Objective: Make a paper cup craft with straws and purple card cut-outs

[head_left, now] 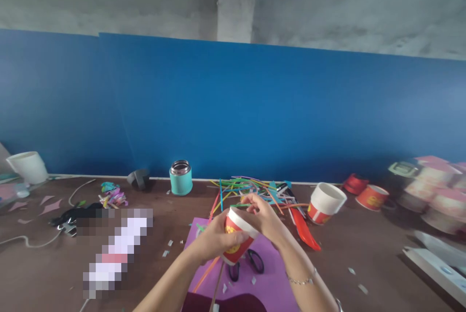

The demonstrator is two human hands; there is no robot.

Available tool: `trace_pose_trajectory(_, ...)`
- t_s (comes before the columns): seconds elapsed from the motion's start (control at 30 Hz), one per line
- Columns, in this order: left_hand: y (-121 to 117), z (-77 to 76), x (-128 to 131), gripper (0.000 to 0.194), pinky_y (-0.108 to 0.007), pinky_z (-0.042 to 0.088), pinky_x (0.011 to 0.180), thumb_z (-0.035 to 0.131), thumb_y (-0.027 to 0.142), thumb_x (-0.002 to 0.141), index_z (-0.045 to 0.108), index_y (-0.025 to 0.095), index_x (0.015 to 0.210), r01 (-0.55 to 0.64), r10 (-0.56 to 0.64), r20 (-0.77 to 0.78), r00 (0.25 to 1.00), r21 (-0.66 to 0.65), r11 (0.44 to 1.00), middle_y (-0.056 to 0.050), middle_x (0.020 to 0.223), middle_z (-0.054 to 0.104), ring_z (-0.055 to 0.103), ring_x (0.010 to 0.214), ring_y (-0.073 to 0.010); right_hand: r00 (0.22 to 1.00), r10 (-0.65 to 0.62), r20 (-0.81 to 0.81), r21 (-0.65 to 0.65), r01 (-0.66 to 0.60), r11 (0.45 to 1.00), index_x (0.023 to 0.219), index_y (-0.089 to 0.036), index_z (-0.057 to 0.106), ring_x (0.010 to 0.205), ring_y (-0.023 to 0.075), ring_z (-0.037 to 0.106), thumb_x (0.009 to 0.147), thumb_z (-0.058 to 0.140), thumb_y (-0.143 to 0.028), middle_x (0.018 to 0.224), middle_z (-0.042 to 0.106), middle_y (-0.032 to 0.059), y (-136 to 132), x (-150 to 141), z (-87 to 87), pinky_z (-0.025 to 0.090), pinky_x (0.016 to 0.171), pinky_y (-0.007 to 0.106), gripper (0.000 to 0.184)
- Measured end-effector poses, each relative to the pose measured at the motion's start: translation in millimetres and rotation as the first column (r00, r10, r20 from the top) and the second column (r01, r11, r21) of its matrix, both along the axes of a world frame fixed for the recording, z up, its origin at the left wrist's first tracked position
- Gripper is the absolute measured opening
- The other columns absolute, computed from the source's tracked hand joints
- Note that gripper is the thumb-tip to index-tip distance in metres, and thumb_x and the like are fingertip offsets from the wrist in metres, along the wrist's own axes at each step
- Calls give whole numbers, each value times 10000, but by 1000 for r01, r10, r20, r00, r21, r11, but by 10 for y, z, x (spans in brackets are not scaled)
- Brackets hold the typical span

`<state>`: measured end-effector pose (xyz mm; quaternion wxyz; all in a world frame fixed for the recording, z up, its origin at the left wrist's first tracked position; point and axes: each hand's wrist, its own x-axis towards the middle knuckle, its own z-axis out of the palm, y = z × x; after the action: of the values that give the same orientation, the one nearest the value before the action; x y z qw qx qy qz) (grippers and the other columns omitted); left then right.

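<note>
Head camera: the left hand (pixel 215 235) curls its fingers around a red paper cup (pixel 241 227), tilted over a purple sheet (pixel 271 278). The right hand (pixel 267 221) bends its fingers by the cup's top; their grip, I can't tell. Loose strips (pixel 242 188) lie behind; work looks unfinished.

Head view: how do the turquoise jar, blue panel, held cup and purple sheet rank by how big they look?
1. Blue panel
2. Purple sheet, partly covered
3. Held cup
4. Turquoise jar
The cup is nearer, so real sizes may differ.
</note>
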<state>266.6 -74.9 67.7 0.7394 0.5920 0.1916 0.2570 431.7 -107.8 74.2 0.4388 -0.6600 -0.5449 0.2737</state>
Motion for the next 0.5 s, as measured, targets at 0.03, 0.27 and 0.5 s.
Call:
trace_pose_trajectory(0.03, 0, 1, -1, 445, -257, 435, 634, 732, 351, 666, 542, 163, 1022, -3, 3, 1, 1000, 9, 1000, -53, 810, 642, 585, 682, -143, 1000, -6, -4, 1, 6, 1000, 872, -167, 621, 732, 162, 538, 670, 681, -489, 785, 584, 15, 12, -2, -19, 421, 633, 248, 385)
trace_pose_trajectory(0.27, 43, -85, 8, 433, -259, 422, 621, 727, 344, 658, 548, 142, 997, -36, 43, -70, 997, 91, 995, -37, 796, 606, 552, 678, -136, 978, 175, -113, -20, -178, 984, 679, -150, 687, 950, 241, 577, 702, 644, -362, 1108, 608, 106, -18, -62, 86, 446, 767, 317, 218)
trace_pose_trajectory(0.5, 55, -146, 53, 598, -296, 450, 739, 732, 289, 648, 490, 168, 1181, 5, -5, 1, 1000, 204, 979, -96, 1055, 596, 571, 871, -191, 882, 318, -349, 2, -339, 941, 660, -167, 706, 875, 239, 610, 638, 668, -266, 973, 685, 62, -12, -143, 33, 461, 737, 319, 108)
